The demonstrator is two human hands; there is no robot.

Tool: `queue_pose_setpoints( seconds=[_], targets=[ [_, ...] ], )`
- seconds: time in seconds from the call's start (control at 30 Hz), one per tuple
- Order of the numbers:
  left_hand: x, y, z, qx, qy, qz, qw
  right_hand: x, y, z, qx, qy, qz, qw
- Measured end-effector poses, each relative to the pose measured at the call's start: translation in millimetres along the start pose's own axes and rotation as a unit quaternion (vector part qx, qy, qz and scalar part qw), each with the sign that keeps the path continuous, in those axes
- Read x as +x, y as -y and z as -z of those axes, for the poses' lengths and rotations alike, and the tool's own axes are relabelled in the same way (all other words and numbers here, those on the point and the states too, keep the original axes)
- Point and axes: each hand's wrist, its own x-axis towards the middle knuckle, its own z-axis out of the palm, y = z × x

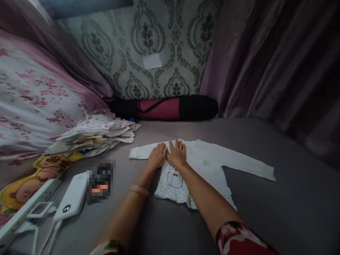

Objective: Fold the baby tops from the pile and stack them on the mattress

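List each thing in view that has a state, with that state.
White shirt: spread flat, front up, both sleeves out.
Left hand: open, palm down on shirt.
Right hand: open, palm down on shirt.
Power bank: lying flat, display lit.
Power strip: on or off, cannot tell.
Clothes pile: loosely heaped.
Long bag: lying along the wall.
Purple curtains: hanging in folds.

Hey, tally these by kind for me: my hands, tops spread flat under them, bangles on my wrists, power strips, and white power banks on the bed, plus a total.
Hands: 2 (left hand, right hand)
White long-sleeved top: 1
Bangle: 1
Power strip: 1
White power bank: 1
Total: 6
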Motion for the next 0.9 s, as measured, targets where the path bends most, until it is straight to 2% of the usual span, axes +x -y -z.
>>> queue_pose_setpoints(
  seconds=[0.1, 0.2, 0.37, 0.5, 0.57, 0.63, 0.73, 0.8, 0.87, 0.9],
  targets=[
    [-4.3, 19.2, 2.7, 0.055, -0.010, 0.046, 0.997, 1.2, -0.3, -5.0, 0.007, -0.012, -0.003, 1.000],
    [-9.7, 50.1, 9.5, 0.095, -0.008, 0.078, 0.992, 2.9, -0.8, -7.9, 0.009, -0.010, -0.005, 1.000],
    [-13.3, 104.1, 22.9, 0.085, 0.039, 0.156, 0.983, 4.4, -1.1, -8.3, 0.007, 0.000, -0.005, 1.000],
    [-7.5, 123.1, 28.6, 0.076, 0.084, 0.172, 0.979, 2.4, -0.3, -5.8, 0.013, 0.010, -0.006, 1.000],
    [-1.6, 121.2, 33.8, 0.090, 0.103, 0.181, 0.974, 2.2, -0.1, -3.2, 0.023, 0.025, -0.001, 0.999],
    [6.0, 110.6, 41.9, 0.116, 0.104, 0.186, 0.970, 5.2, -2.2, 1.9, 0.047, 0.057, 0.005, 0.997],
    [21.0, 78.6, 53.9, 0.131, 0.052, 0.141, 0.980, 17.3, -17.5, 16.9, 0.121, 0.101, 0.023, 0.987],
    [32.8, 49.8, 56.8, 0.075, 0.011, 0.087, 0.993, 27.4, -39.6, 31.8, 0.161, 0.070, 0.026, 0.984],
    [45.0, 20.0, 53.2, 0.007, 0.016, 0.037, 0.999, 35.0, -70.2, 48.4, 0.161, -0.001, -0.006, 0.987],
    [50.8, 6.2, 49.1, -0.017, 0.025, 0.014, 0.999, 37.1, -87.1, 56.2, 0.150, -0.014, -0.029, 0.988]
  ],
)
